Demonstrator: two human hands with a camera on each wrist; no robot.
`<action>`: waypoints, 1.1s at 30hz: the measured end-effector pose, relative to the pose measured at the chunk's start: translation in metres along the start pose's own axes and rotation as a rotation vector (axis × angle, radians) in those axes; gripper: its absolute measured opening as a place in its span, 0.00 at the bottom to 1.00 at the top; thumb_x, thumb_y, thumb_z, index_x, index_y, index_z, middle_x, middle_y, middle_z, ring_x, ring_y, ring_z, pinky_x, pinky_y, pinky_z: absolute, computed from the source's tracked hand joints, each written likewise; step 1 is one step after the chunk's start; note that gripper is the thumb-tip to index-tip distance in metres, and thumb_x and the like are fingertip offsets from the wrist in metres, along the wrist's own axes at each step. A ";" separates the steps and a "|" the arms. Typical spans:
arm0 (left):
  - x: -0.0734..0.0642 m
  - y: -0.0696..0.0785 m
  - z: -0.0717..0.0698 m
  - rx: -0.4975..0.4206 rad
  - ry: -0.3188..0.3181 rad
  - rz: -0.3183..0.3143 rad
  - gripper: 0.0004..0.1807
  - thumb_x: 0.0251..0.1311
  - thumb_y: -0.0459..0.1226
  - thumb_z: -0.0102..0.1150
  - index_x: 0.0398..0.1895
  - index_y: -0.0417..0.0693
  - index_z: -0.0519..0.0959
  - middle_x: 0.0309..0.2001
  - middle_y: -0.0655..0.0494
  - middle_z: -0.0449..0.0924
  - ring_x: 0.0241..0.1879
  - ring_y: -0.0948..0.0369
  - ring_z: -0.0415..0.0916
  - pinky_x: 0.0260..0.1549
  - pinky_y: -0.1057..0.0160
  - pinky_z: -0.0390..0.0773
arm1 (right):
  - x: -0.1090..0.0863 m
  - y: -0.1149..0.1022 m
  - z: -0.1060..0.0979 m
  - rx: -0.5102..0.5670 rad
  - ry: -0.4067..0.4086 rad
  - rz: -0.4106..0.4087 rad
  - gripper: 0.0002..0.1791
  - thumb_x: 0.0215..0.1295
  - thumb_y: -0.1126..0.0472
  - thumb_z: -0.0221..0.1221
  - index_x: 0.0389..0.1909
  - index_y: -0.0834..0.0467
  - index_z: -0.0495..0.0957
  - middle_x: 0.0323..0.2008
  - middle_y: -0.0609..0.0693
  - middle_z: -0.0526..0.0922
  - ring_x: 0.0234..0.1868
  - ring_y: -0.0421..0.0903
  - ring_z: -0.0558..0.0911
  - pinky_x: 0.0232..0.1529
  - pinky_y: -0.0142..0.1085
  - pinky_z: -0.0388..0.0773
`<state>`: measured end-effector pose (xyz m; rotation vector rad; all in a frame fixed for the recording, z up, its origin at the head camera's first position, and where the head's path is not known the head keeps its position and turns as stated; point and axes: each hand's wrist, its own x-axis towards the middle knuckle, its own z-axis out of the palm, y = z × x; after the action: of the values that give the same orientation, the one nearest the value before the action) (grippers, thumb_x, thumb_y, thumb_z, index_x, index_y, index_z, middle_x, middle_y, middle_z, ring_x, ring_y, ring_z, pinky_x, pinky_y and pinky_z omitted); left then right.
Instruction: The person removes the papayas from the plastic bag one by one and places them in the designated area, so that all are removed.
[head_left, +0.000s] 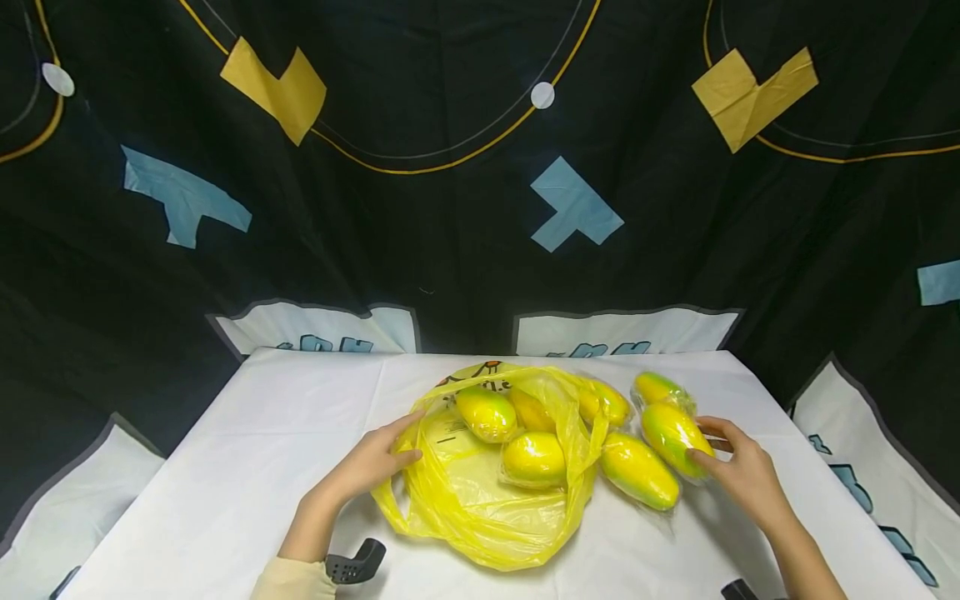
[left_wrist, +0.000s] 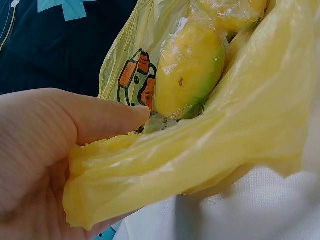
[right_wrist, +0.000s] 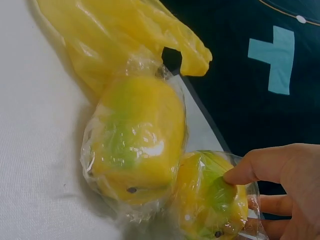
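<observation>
A yellow plastic bag (head_left: 498,533) lies with its mouth wide toward me. My left hand (head_left: 378,458) holds its left rim, the thumb inside and the other fingers outside under the film. Several yellow-green mangoes in clear wrap lie in the bag, among them one mango (head_left: 534,458) near the mouth. My right hand (head_left: 742,471) grips another wrapped mango (head_left: 672,435) to the right of the bag, with the thumb on its near side; the fingertips behind it are partly hidden. Beside it, against the bag's right side, lies a wrapped mango (right_wrist: 135,145).
One more wrapped mango (head_left: 656,387) lies behind the gripped one, near the table's far right. A white cloth covers the table (head_left: 300,400). A black patterned curtain (head_left: 450,250) hangs behind the far edge.
</observation>
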<state>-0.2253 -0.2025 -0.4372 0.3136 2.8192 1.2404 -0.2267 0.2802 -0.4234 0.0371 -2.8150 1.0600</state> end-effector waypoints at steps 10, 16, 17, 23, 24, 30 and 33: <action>0.001 0.001 0.000 0.001 -0.003 0.010 0.32 0.64 0.33 0.58 0.71 0.44 0.63 0.69 0.43 0.63 0.68 0.44 0.58 0.65 0.42 0.58 | 0.003 0.008 0.003 -0.004 -0.020 0.000 0.33 0.64 0.55 0.63 0.62 0.70 0.64 0.59 0.72 0.70 0.56 0.70 0.72 0.49 0.59 0.77; 0.001 0.000 -0.001 0.008 -0.007 0.009 0.32 0.64 0.34 0.58 0.71 0.45 0.63 0.68 0.43 0.64 0.68 0.44 0.58 0.66 0.42 0.58 | 0.005 0.013 0.005 -0.001 -0.044 -0.017 0.34 0.63 0.54 0.63 0.62 0.71 0.64 0.58 0.73 0.70 0.55 0.70 0.72 0.49 0.60 0.76; 0.001 0.000 -0.001 0.008 -0.007 0.009 0.32 0.64 0.34 0.58 0.71 0.45 0.63 0.68 0.43 0.64 0.68 0.44 0.58 0.65 0.42 0.58 | 0.004 0.014 0.005 0.000 -0.046 -0.021 0.34 0.63 0.54 0.63 0.62 0.71 0.65 0.58 0.73 0.70 0.55 0.70 0.72 0.49 0.60 0.76; 0.002 0.000 -0.001 0.006 -0.007 0.010 0.31 0.64 0.34 0.58 0.71 0.44 0.63 0.68 0.42 0.64 0.68 0.43 0.58 0.65 0.41 0.58 | 0.004 0.014 0.005 -0.002 -0.063 -0.013 0.35 0.63 0.54 0.63 0.63 0.71 0.64 0.58 0.73 0.70 0.56 0.70 0.72 0.49 0.59 0.76; 0.002 0.000 -0.001 0.007 -0.007 0.010 0.31 0.64 0.34 0.58 0.71 0.44 0.63 0.68 0.42 0.64 0.68 0.43 0.58 0.65 0.42 0.58 | 0.004 0.014 0.005 -0.003 -0.070 -0.007 0.35 0.63 0.54 0.63 0.63 0.71 0.63 0.58 0.73 0.70 0.56 0.70 0.72 0.49 0.59 0.76; 0.001 0.001 -0.001 0.006 -0.007 0.007 0.31 0.65 0.34 0.57 0.71 0.45 0.63 0.68 0.42 0.64 0.68 0.43 0.58 0.65 0.41 0.57 | 0.005 0.015 0.004 -0.010 -0.097 0.002 0.36 0.63 0.53 0.63 0.64 0.71 0.62 0.59 0.74 0.69 0.56 0.71 0.71 0.49 0.60 0.76; 0.000 0.002 -0.001 0.005 -0.008 0.004 0.31 0.65 0.34 0.57 0.71 0.45 0.63 0.68 0.42 0.64 0.68 0.43 0.58 0.65 0.41 0.57 | 0.004 0.016 0.005 -0.012 -0.088 -0.019 0.35 0.62 0.55 0.63 0.63 0.72 0.62 0.58 0.75 0.69 0.56 0.71 0.72 0.49 0.61 0.74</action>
<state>-0.2254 -0.2020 -0.4352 0.3243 2.8167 1.2305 -0.2328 0.2888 -0.4367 0.1117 -2.8927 1.0622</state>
